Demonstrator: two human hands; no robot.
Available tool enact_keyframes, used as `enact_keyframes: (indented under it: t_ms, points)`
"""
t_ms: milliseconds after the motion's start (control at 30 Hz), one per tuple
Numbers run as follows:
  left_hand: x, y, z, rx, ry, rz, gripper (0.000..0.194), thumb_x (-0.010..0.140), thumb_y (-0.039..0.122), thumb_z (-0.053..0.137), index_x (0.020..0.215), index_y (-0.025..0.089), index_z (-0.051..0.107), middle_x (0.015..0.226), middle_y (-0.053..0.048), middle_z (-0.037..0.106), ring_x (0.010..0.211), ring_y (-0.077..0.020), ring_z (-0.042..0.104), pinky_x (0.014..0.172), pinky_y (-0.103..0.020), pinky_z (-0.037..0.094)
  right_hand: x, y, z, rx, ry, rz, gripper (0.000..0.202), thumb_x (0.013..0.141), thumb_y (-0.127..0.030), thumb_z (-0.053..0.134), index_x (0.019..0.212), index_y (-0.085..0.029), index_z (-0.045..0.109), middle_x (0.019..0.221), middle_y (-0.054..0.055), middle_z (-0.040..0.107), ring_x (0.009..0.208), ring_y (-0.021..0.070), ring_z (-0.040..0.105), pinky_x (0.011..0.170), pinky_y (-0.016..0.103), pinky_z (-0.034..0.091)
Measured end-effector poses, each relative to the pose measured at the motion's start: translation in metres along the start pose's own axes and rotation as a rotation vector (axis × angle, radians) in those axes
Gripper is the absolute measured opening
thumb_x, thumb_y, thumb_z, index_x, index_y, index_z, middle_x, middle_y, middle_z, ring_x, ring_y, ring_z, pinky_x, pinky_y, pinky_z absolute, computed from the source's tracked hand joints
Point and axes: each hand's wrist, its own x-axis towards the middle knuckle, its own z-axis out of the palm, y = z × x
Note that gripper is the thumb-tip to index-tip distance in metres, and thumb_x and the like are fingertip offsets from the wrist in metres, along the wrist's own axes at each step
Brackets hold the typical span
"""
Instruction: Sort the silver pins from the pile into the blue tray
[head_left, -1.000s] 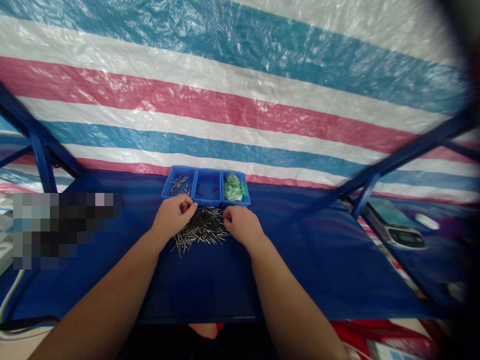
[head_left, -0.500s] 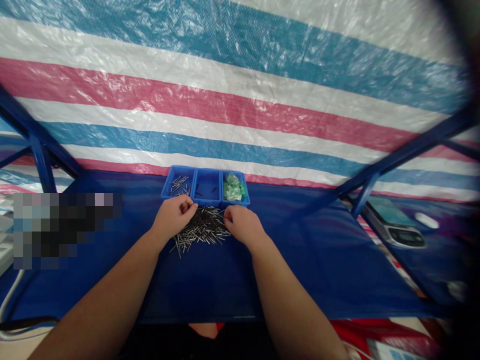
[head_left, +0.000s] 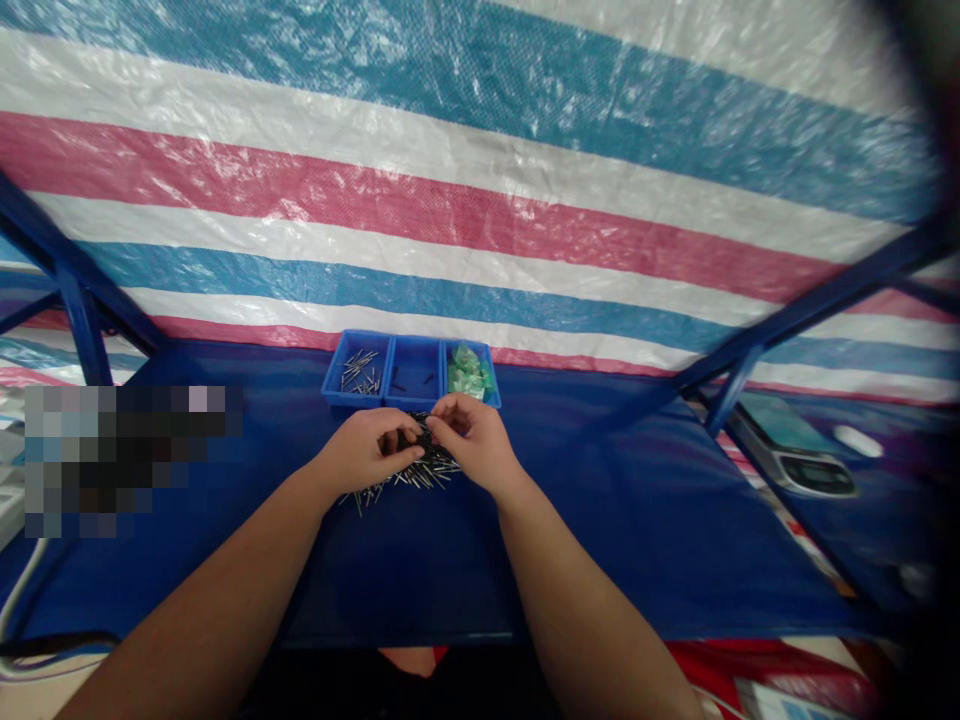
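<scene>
Thin metal pins [head_left: 424,473] lie in a loose heap on the blue table [head_left: 615,500], as the head view shows, in front of three blue bins [head_left: 352,401] that stand side by side. My left hand [head_left: 360,450] is over the left part of the heap, with the fingers curled; I cannot tell if they are closed on a pin. My right hand [head_left: 484,445] is at the right part, with thumb and forefinger near together, and what is between them is too small to tell.

The left bin holds some bright pins, the middle one a few dark pieces [head_left: 429,379], and the right one green, crumpled, film-like material [head_left: 469,380]. I think it is better to touch the pins lightly with the fingertips, one or a few each time, because they cross each other and one can pull its neighbours. The wrists should be low and steady.

On the right side there is a digital scale [head_left: 814,475]; I cannot read its display. I can read no brand, label or other writing.
</scene>
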Motion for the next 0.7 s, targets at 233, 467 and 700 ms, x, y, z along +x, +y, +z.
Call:
enact_keyframes:
  t_ms: [233,467,700]
  points:
    - [0.000,-0.001,0.003,-0.017,0.020,-0.031,0.016,0.086,0.033,0.072,0.091,0.019,0.071,0.069,0.001,0.064,0.055,-0.0097,0.056,0.056,-0.022,0.045,-0.001,0.004,0.015,0.140,0.079,0.010,0.022,0.086,-0.040,0.071,0.089,-0.021,0.060,0.076,0.000,0.066,0.069,0.0144,0.064,0.066,0.028,0.052]
    - [0.002,-0.001,0.009,-0.066,0.094,-0.084,0.017,0.088,0.034,0.071,0.084,0.018,0.069,0.066,0.002,0.064,0.054,-0.0095,0.055,0.054,-0.022,0.044,0.000,0.003,0.022,0.201,0.149,-0.007,0.023,0.084,-0.040,0.074,0.083,-0.021,0.062,0.077,0.002,0.069,0.070,0.0157,0.065,0.068,0.030,0.053]
    - [0.001,-0.001,0.007,-0.029,0.180,-0.095,0.015,0.087,0.034,0.071,0.087,0.018,0.070,0.067,0.001,0.066,0.055,-0.0104,0.056,0.055,-0.022,0.044,0.001,0.005,0.024,0.267,0.145,0.006,0.026,0.080,-0.044,0.078,0.083,-0.021,0.064,0.079,0.002,0.072,0.073,0.0167,0.067,0.072,0.032,0.056]
